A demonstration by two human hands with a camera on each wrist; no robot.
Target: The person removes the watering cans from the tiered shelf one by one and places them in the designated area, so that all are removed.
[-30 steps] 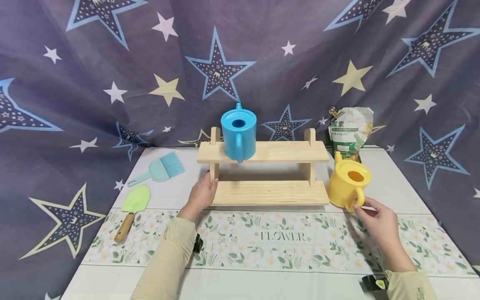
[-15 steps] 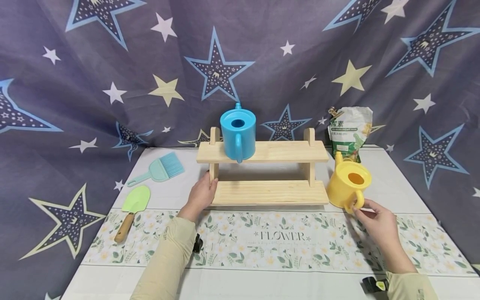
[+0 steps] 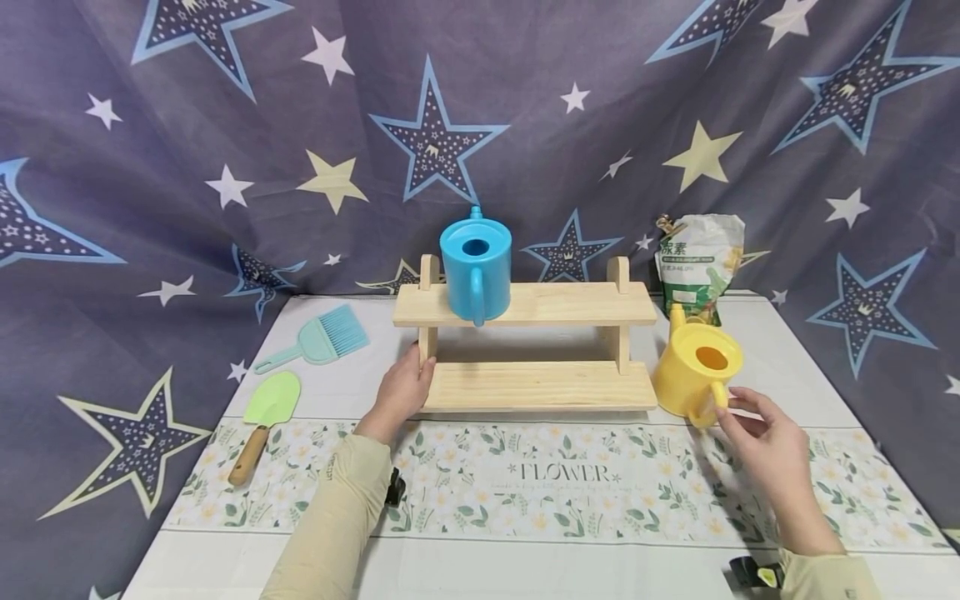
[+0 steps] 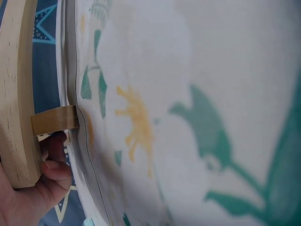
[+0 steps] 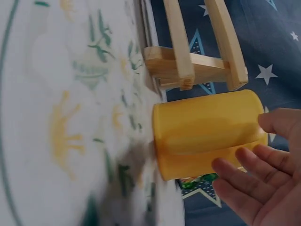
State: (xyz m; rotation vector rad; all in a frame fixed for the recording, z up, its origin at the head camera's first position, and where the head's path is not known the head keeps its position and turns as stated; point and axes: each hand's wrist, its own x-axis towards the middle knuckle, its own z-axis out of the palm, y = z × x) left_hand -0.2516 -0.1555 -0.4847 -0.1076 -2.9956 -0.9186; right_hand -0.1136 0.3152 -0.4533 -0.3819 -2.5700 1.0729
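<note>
A two-tier wooden shelf (image 3: pixel 547 385) stands on the table. My left hand (image 3: pixel 403 390) grips the left end of its lower board (image 4: pixel 19 94), fingers curled under it in the left wrist view. On the upper board, toward the left, sits a blue watering can (image 3: pixel 459 279), its handle facing me. A yellow watering can (image 3: pixel 678 379) stands upright on the table just right of the shelf, spout pointing back. Beside its handle is my right hand (image 3: pixel 776 450), fingertips right at the handle's edge. In the right wrist view that hand (image 5: pixel 268 179) has its fingers spread and loose.
A white and green bag (image 3: pixel 697 262) with a clip on top stands behind the yellow can. At the left lie a light blue dustpan with a brush (image 3: pixel 318 337) and a green trowel (image 3: pixel 258 429) with a wooden handle. A starry curtain (image 3: pixel 525 83) hangs behind.
My right hand has let go of the yellow can's handle and shifted slightly right, its fingers loosening. The left hand, shelf and both cans stay where they were.
</note>
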